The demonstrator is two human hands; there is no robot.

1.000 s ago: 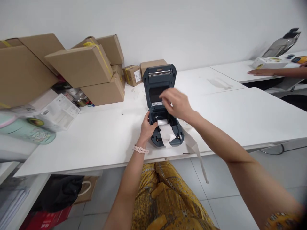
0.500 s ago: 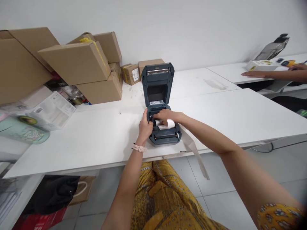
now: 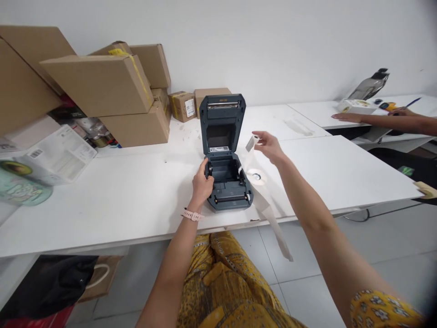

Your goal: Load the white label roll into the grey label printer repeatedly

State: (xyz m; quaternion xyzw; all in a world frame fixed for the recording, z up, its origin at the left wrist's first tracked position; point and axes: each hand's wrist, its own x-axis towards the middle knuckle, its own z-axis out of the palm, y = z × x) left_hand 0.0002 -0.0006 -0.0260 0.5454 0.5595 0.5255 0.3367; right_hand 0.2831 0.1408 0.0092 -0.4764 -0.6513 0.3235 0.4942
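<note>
A dark grey label printer (image 3: 228, 187) stands on the white table with its lid (image 3: 222, 119) tipped up and back. Its inner bay shows no roll. My left hand (image 3: 202, 184) is closed around the printer's left side, thumb at the inner roll holder. To the right of the printer, my right hand (image 3: 272, 148) pinches a small, nearly used-up label roll (image 3: 251, 143), raised off the table, with a strip dangling from it. Beneath it, a fuller label roll (image 3: 261, 179) lies flat beside the printer. A long paper strip (image 3: 276, 223) hangs over the table's front edge.
Cardboard boxes (image 3: 131, 127) are stacked at the left, near a white carton (image 3: 63, 152) and a mint-green bottle (image 3: 29, 189). Farther right, another person's hand (image 3: 348, 118) rests on a second table beside a small white box (image 3: 357, 107) and a grey bottle (image 3: 372, 85).
My right hand has lifted the small label roll out of the printer's bay and moved it right, uncovering the fuller roll on the table. My left hand stays on the printer.
</note>
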